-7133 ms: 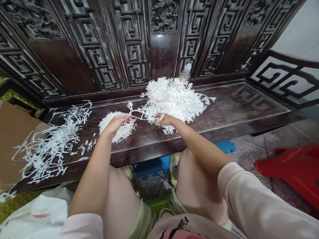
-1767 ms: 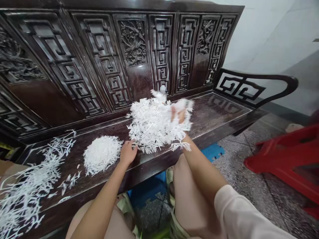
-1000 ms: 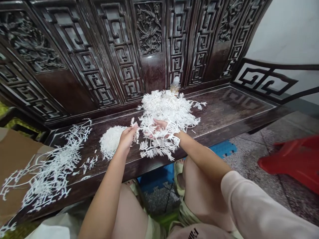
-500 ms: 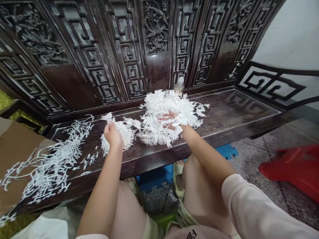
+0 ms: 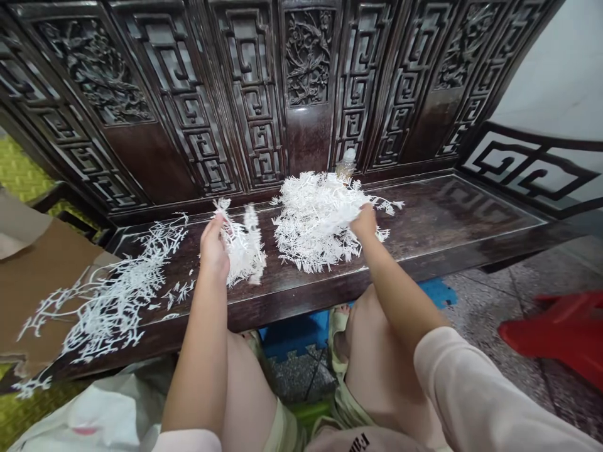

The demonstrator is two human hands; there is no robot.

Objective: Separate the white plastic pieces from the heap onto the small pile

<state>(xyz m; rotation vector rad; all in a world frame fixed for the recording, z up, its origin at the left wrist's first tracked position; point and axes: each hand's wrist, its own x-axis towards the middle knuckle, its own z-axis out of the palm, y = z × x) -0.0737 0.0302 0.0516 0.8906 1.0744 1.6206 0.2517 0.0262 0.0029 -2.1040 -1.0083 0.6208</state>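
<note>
My left hand [image 5: 214, 248] is closed around a white branched sprig [image 5: 237, 236], which fans out to the right of the fingers, partly blurred. Beneath it lies a small heap of white sprigs [image 5: 242, 269] on the dark wooden bench [image 5: 424, 229]. At the right side of a larger mound of white sprigs [image 5: 313, 245], my right hand [image 5: 365, 223] has its fingers closed on a motion-blurred white sprig [image 5: 342, 216]. Its fingertips are partly hidden. Longer, barer white branches [image 5: 113, 301] lie tangled at the bench's left end, with loose bits [image 5: 179, 292] beside them.
Behind the large mound stands a clear bottle with a white cap [image 5: 347, 162]. A carved wooden backrest [image 5: 308, 138] rises along the rear. Cardboard [image 5: 42, 276] is at the left, a white bag [image 5: 103, 408] below it, and a red plastic object [image 5: 556, 339] at the right.
My right hand has moved right and upward over the large mound and closed on a sprig. The strand stretching between my hands is gone. The view has shifted slightly left.
</note>
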